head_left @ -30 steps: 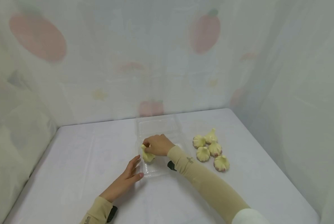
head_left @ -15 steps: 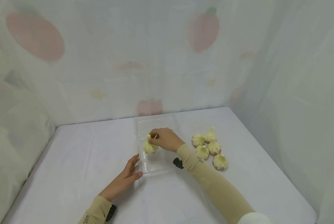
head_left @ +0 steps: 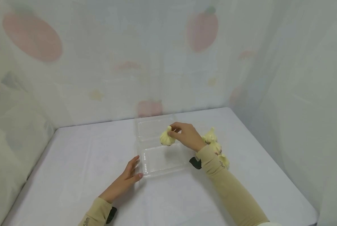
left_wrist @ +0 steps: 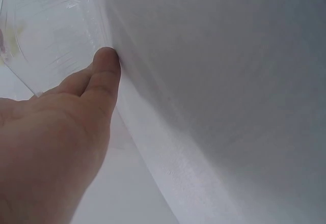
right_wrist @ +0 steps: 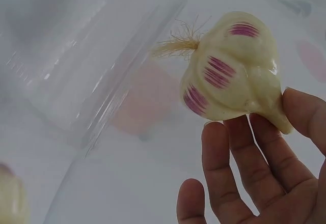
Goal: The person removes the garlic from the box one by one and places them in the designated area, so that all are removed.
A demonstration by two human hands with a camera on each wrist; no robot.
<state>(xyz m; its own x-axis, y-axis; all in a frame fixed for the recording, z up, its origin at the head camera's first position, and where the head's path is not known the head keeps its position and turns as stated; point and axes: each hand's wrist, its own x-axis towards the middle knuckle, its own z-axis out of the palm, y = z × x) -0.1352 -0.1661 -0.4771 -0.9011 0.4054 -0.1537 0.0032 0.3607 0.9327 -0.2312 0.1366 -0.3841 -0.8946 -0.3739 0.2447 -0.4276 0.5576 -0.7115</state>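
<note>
My right hand pinches a garlic bulb by its stem, above the clear plastic box. In the right wrist view, that garlic bulb shows purple streaks and stringy roots, and thumb and fingertips meet at its neck. My left hand rests by the box's left side, thumb near the front corner. The left wrist view shows fingers nearly straight against the clear plastic wall. The box's lid lies open toward the back. No garlic shows inside the box.
Several more garlic bulbs lie on the white-covered table right of the box, partly hidden by my right wrist and sleeve. White curtain with faded fruit prints surrounds the table at back and sides.
My right hand has lifted the garlic bulb out of the box and carried it to the right and back. The left hand has stayed at the box's side.
</note>
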